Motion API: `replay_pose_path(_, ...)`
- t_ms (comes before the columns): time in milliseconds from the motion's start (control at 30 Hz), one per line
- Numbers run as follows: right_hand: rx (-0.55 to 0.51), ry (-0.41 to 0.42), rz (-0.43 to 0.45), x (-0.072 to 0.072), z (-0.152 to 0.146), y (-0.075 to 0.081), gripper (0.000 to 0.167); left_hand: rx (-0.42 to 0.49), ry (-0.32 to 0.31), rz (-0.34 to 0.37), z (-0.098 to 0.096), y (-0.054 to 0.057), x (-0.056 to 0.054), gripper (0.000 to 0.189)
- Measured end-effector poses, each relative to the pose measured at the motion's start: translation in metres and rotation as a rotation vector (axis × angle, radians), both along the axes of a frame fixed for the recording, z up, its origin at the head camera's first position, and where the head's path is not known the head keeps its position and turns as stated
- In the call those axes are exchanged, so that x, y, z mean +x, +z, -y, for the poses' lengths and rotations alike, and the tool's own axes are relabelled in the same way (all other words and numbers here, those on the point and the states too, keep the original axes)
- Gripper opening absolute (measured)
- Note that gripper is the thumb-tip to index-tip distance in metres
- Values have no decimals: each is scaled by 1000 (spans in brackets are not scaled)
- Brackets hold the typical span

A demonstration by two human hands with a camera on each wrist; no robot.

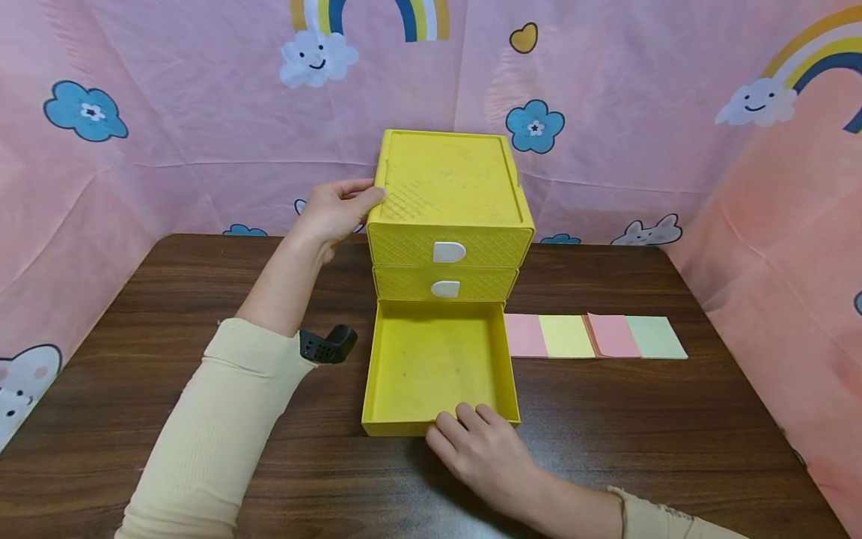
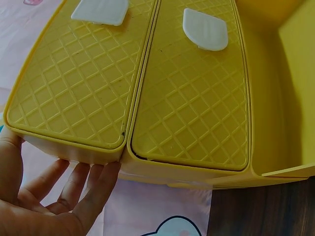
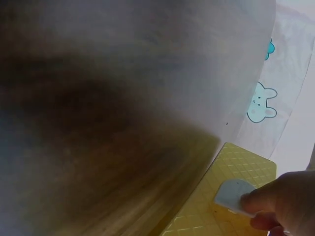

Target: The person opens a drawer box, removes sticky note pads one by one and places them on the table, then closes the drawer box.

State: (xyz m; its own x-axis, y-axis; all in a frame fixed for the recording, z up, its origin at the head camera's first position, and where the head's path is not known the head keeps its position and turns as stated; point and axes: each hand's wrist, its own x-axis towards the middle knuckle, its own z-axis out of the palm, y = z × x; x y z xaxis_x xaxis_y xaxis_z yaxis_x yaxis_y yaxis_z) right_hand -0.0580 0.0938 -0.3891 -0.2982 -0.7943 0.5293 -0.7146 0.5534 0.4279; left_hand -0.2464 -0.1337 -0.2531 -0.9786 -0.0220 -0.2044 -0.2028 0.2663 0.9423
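A yellow three-drawer storage box (image 1: pixel 451 176) stands on the table. My left hand (image 1: pixel 337 213) holds its upper left edge, thumb on top and fingers spread against the side in the left wrist view. The bottom drawer (image 1: pixel 373 374) is pulled out toward me, its yellow floor bare. At the drawer's front, my right hand (image 1: pixel 481 460) grips it; the right wrist view shows the thumb on a white tab handle (image 3: pixel 232 193). Both upper drawers are closed, with white tabs on the top drawer (image 1: pixel 404 245) and the middle drawer (image 1: pixel 404 284).
Sticky notes (image 1: pixel 566 336) in pink, yellow and green lie in a row right of the drawer. The dark wood table (image 1: pixel 640 434) backs onto a pink patterned cloth (image 1: pixel 222 97). A black wrist device (image 1: pixel 328 345) sits at my left cuff.
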Motion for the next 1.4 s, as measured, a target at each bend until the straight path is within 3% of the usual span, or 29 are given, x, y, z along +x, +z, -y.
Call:
replay_pose_path(633,-28,-64,9,-14,2,-2,29,6,-7,-7,-1,0,0,48)
replay_pose_path(867,-44,-82,0,-23,3,-3,28,48,-20,-15,0,0,0,48)
replay_pose_path(1400,-117,-106,10,-44,6,-3,27,16,-9,-4,0,-1,-1,50)
